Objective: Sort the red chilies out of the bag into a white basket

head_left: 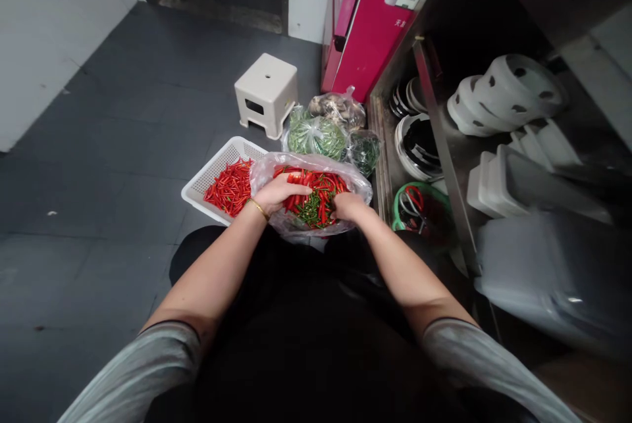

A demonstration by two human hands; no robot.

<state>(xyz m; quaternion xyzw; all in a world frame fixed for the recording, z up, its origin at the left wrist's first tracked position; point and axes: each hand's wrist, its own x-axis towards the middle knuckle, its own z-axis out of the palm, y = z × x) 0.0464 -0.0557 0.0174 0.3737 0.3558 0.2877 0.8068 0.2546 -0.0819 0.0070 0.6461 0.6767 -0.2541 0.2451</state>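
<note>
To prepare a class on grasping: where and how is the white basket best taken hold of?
Probably grip the white basket by its left rim, coming from the left: that raised edge stands above the red chilies, while the plastic bag hides the basket's right end.

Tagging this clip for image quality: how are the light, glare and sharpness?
Head view: light uneven, the space behind the shelf nearly black; head view: small glints on the greens bag; head view: left hand and right hand fairly clear, gray tub smeared.
</note>
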